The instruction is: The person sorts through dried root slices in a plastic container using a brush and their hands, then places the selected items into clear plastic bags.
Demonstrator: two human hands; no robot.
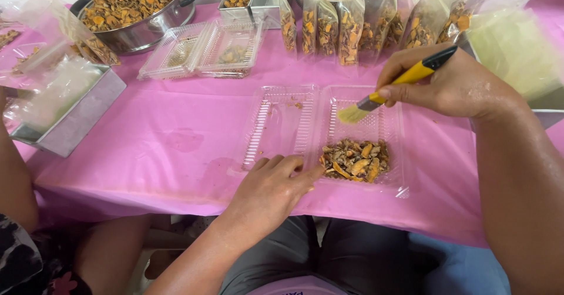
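Here, item by item, is what I log from the head view, the only view I have:

- Right hand (pixel 455 86): fingers closed around a brush with a yellow-and-black handle and pale yellow bristles (pixel 392 88); I see the bristle tip (pixel 351 114) hovering over the far end of the right half of the tray.
- Left hand (pixel 271 184): holds nothing, palm down with fingers loosely curled, fingertips resting on the near rim of the tray, just beside the heap.
- Clear plastic hinged clamshell tray (pixel 282 124): lies opened flat on the table directly in front of me; its left half holds only a few crumbs.
- Heap of dried orange-brown root slices (pixel 355 161): sits in the near end of the tray's right half, well apart from the bristles.
- Pink plastic table cover (pixel 176 136): spread under everything.
- Second clear clamshell tray (pixel 205 49): farther back, to the left, opened, with a few crumbs.
- Steel pot with black handles (pixel 138 10): far left, heaped with the same slices.
- Row of clear plastic bags filled with slices (pixel 352 27): standing upright along the far edge.
- Rectangular metal tin (pixel 76 118): left edge, holding clear bags.
- Another person's bare arm (pixel 14 177): far left, apart from my hands.
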